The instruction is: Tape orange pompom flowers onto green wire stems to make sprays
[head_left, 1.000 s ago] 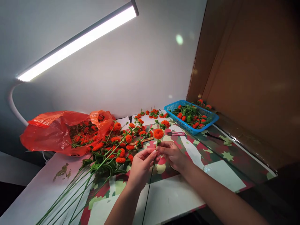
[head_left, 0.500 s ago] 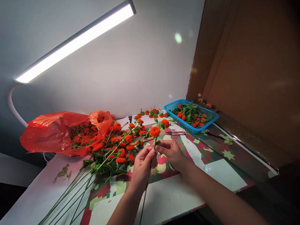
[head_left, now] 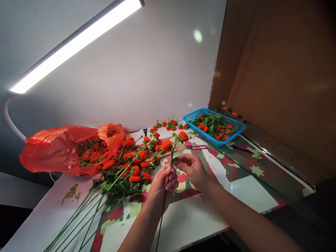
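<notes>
My left hand point(head_left: 164, 180) is closed round the stem of an artificial flower point(head_left: 172, 155) and keeps it upright over the table. The flower has two orange fuzzy heads, green sepals and a green-wrapped upper stem; a thin dark wire runs down below my fist. My right hand point(head_left: 193, 171) pinches a small fuzzy green leaf point(head_left: 175, 159) at the side of that stem, just above my left thumb. Left of my hands lies a bunch of finished-looking orange flowers point(head_left: 135, 171) with long green stems reaching toward the front edge.
An orange plastic bag point(head_left: 63, 147) of flower heads lies at the left. At the back right stands a blue basket point(head_left: 215, 142) with more flowers. Small pink-handled snips point(head_left: 196, 147) lie behind my right hand, and a dark tool point(head_left: 243, 149) is near the basket. A lamp point(head_left: 78, 45) hangs overhead.
The held flower has turned and tilted slightly, its heads shifting left and apart. My right fingers have drawn a little away from my left fingertips. The view has shifted slightly.
</notes>
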`<state>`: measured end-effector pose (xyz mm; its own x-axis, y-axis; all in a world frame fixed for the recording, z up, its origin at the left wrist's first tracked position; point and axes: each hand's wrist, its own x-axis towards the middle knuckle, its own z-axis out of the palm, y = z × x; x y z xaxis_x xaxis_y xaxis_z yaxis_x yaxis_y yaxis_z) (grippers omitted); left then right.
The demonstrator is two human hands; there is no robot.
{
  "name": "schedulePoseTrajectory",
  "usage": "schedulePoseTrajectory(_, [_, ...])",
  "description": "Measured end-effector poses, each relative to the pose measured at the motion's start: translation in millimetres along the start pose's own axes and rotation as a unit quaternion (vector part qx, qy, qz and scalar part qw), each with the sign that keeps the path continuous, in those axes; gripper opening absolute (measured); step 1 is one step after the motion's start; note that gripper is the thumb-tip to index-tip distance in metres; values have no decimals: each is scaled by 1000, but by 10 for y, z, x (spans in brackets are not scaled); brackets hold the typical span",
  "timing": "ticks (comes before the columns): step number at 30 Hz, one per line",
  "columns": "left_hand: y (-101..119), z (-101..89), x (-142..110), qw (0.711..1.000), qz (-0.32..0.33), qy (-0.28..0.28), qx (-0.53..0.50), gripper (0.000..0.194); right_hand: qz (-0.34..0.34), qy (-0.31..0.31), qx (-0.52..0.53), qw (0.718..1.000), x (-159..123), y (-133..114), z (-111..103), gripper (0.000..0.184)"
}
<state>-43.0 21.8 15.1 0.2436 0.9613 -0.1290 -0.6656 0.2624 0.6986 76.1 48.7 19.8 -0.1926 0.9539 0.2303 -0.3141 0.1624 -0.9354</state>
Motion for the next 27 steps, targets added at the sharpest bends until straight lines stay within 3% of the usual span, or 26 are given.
schedulePoseTrajectory(7, [45,33,-75,995,-50,-24,-87,25,46,-76,81,993,16,38,16,19])
schedulePoseTrajectory(12, [77,23,-127,982,-117,-56,-137,21,15,-133,20,991,1,10,-17,20])
schedulePoseTrajectory(15, [62,24,-118,987,-110,-44,-109,22,-4,-112,-4,994,-1,12,-33,20])
schedulePoseTrajectory(17, [41,23,-98,997,-72,-8,-31,25,-12,-80,-8,997,4,20,-35,20])
schedulePoseTrajectory(19, [17,21,-84,995,13,49,90,26,-24,-47,-34,998,9,22,-30,20])
schedulePoseTrajectory(23, [-9,28,-104,922,182,139,313,19,-38,-13,-109,993,3,-18,-3,21])
schedulePoseTrajectory(25, [-6,39,-118,889,220,153,371,15,-46,-4,-135,990,-5,-45,12,22])
schedulePoseTrajectory(27, [7,44,-116,886,230,148,374,16,-53,0,-146,988,-10,-63,22,24])
